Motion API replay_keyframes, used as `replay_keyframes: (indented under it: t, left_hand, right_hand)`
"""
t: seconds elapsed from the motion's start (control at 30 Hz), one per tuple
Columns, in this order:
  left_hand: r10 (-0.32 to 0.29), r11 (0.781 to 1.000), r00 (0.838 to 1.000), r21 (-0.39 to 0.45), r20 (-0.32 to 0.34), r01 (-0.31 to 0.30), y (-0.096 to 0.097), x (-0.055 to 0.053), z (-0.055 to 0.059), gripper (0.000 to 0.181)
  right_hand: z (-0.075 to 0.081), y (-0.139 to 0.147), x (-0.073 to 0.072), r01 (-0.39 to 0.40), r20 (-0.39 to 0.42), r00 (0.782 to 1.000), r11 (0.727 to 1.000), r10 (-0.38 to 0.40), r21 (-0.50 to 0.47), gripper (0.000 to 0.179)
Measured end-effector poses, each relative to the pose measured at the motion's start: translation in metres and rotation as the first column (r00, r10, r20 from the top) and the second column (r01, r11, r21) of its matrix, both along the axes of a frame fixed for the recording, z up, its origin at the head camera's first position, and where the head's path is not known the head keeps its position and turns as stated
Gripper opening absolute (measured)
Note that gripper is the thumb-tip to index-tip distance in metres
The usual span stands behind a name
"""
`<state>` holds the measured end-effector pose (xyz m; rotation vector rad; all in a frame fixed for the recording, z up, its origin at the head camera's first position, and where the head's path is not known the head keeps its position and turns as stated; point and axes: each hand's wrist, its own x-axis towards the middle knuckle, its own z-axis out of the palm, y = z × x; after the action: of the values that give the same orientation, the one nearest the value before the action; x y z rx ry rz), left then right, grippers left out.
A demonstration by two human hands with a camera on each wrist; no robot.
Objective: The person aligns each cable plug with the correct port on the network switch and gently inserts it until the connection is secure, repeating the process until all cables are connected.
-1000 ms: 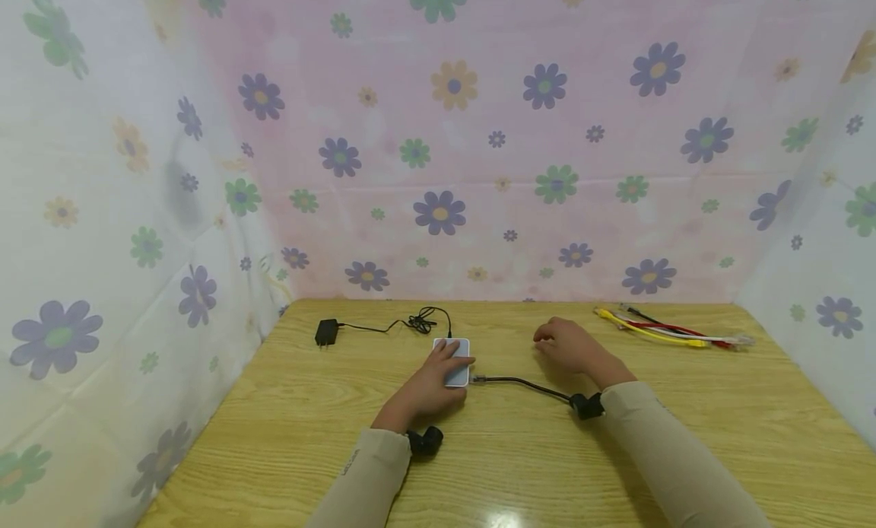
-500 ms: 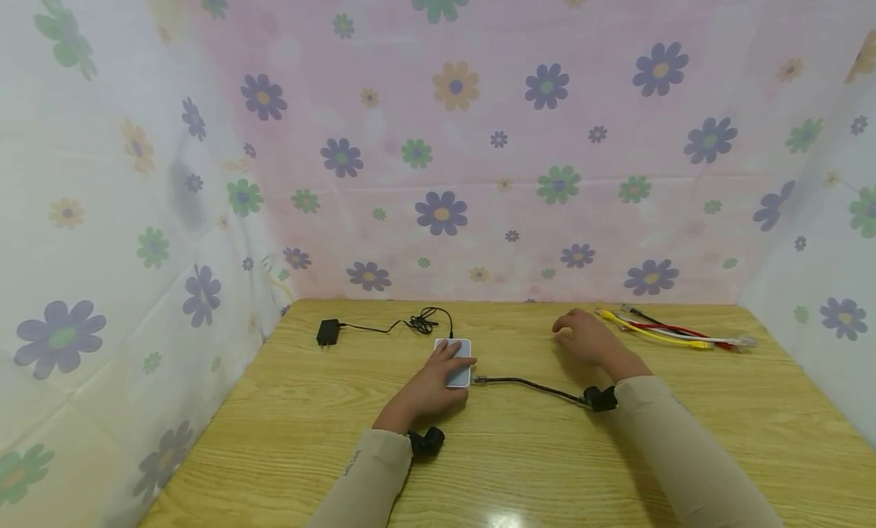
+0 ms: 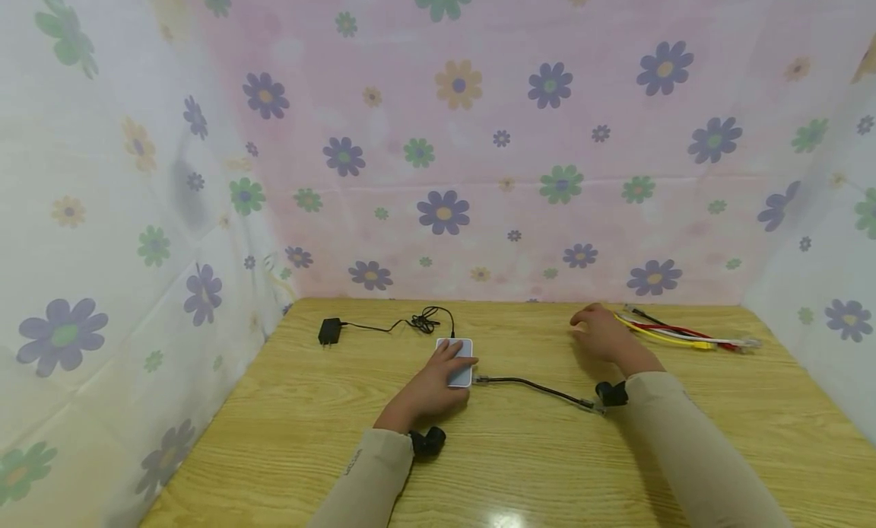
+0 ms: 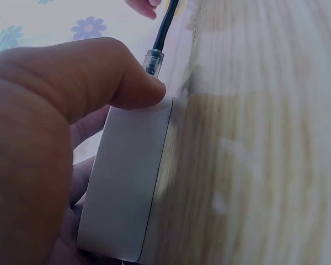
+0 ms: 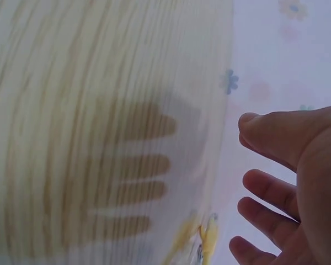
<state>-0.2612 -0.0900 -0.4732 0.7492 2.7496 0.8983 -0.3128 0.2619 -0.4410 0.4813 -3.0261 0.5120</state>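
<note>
My left hand (image 3: 433, 380) holds a small white router (image 3: 462, 362) on the table, fingers over its top. In the left wrist view the thumb presses the end of the white router (image 4: 127, 176), beside the clear plug (image 4: 153, 62) of a short black network cable (image 3: 530, 383). The cable's other clear plug (image 3: 597, 408) lies loose near the right wrist. My right hand (image 3: 605, 336) hovers at the left end of a bunch of network cables. Its fingers are loosely bent and hold nothing in the right wrist view, with yellow plugs (image 5: 208, 240) below them.
A black power adapter (image 3: 329, 331) lies at the back left, its thin coiled cord (image 3: 423, 322) running to the router's back. Yellow, red, white and black cables (image 3: 684, 334) lie at the back right. Flowered cloth (image 3: 479, 132) closes off the table's back and sides.
My right hand has moved right and slightly back, to the bunch of cables, uncovering the black cable's loose plug. My left hand stays on the router.
</note>
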Motion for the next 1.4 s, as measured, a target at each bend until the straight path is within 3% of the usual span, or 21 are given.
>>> replay_keyframes:
  t: [1.1,1.4]
  left_hand:
    - [-0.020,1.000,0.999,-0.004,-0.035,0.020,0.000,-0.002,0.000,0.054]
    - [-0.022,1.000,0.999,-0.011,-0.041,0.022,0.000,-0.002,0.000,0.055]
  right_hand:
    - [-0.006,0.028,0.000,0.092,-0.003,0.996,0.994,-0.092,0.056,0.036]
    - [-0.005,0.027,0.002,0.103,-0.041,0.994,0.991,-0.100,0.083,0.034]
